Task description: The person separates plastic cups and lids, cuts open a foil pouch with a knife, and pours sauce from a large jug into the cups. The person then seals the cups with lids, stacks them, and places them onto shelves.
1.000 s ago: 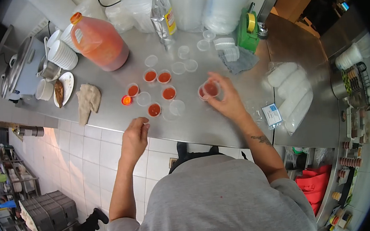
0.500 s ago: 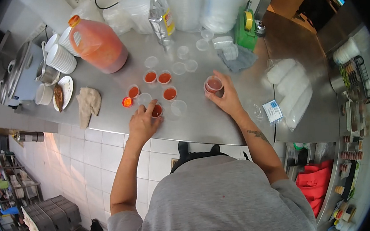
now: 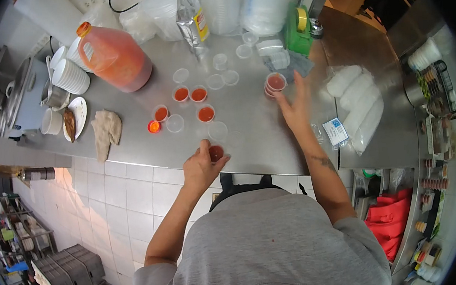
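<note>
Near the counter's front edge, my left hand (image 3: 198, 170) grips a small clear cup of red sauce (image 3: 216, 153) between thumb and fingers. Further right, my right hand (image 3: 297, 108) has its fingers apart beside lidded sauce cups (image 3: 275, 82), which look stacked; whether the thumb touches them I cannot tell. Several open cups of sauce (image 3: 206, 113) stand left of centre. One clear lid (image 3: 217, 132) lies just above the left hand, another lid (image 3: 175, 123) beside the orange bottle cap (image 3: 154, 127). More loose lids (image 3: 215, 81) lie further back.
A large jug of red sauce (image 3: 121, 59) stands at the back left, near a silver-labelled bottle (image 3: 192, 25). A beige cloth (image 3: 107, 129) and a plate (image 3: 82, 110) are left. At the right lie a grey cloth (image 3: 300, 65), a green tape dispenser (image 3: 297, 37) and bagged white containers (image 3: 358, 102).
My left hand has carried a sauce cup right and toward the counter's front edge. The lidded cups now stand further right and back, and my right hand's fingers have spread away from them.
</note>
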